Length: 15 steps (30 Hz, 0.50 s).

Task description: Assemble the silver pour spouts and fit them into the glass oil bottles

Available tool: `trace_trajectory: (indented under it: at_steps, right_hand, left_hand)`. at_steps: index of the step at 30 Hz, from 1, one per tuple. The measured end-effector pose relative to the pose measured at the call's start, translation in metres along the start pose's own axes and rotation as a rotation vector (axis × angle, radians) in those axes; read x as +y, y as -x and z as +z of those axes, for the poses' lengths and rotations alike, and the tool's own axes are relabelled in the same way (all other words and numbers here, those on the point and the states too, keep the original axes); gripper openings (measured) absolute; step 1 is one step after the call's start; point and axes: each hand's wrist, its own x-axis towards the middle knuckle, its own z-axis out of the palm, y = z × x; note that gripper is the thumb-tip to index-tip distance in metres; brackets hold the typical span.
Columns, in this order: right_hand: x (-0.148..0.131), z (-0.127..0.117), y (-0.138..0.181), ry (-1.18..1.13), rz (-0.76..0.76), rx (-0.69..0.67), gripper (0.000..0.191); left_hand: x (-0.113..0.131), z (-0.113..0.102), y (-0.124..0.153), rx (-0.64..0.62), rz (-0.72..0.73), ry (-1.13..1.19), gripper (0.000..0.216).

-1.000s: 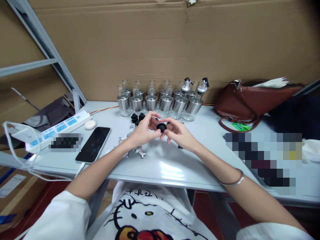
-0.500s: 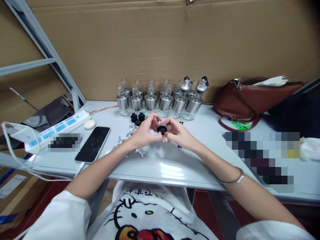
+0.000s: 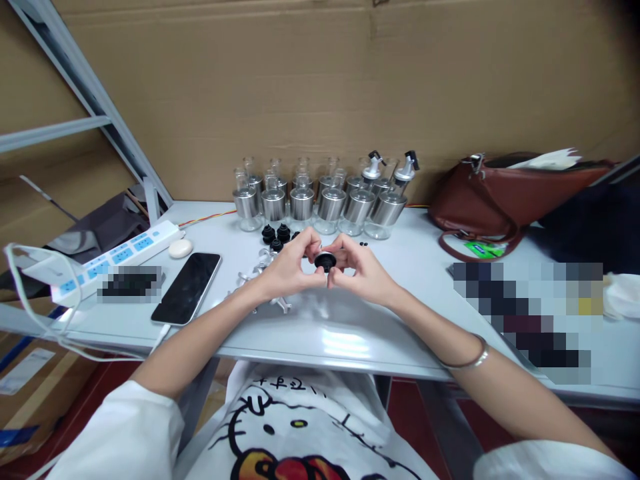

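My left hand [image 3: 289, 269] and my right hand [image 3: 361, 268] meet over the middle of the grey table [image 3: 400, 320], both pinching one small black round cap [image 3: 325, 261] between their fingertips. Behind the hands lie a few more black caps [image 3: 277, 235]. Under my left wrist sit several clear plastic spout parts [image 3: 273, 303]. At the back stands a row of several glass bottles with steel sleeves [image 3: 320, 200]; two at the right end carry black-and-silver pourers [image 3: 373, 167].
A black phone [image 3: 187, 288] on a cable lies left of the hands, with a white power strip [image 3: 115, 257] and a small white oval object [image 3: 181, 249] beyond it. A brown leather bag [image 3: 505, 197] sits at the right. A cardboard wall [image 3: 320, 87] backs the table.
Both hands have drawn closer together around the black cap, fingers curling in more tightly. The rest of the table is unchanged.
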Motion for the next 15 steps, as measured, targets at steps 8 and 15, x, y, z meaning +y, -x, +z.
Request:
trace_trajectory:
  at_steps: [8,15]
  right_hand:
    - [-0.0063,0.0001,0.0014,-0.028,0.025,0.062,0.023]
    - [-0.0091,0.0027,0.0009,-0.133,0.07,0.105,0.02]
  left_hand:
    - [0.0004,0.0017,0.0005,-0.012,-0.026,0.121,0.03]
    - [0.0019,0.0021,0.001,-0.006,-0.013,0.127,0.031]
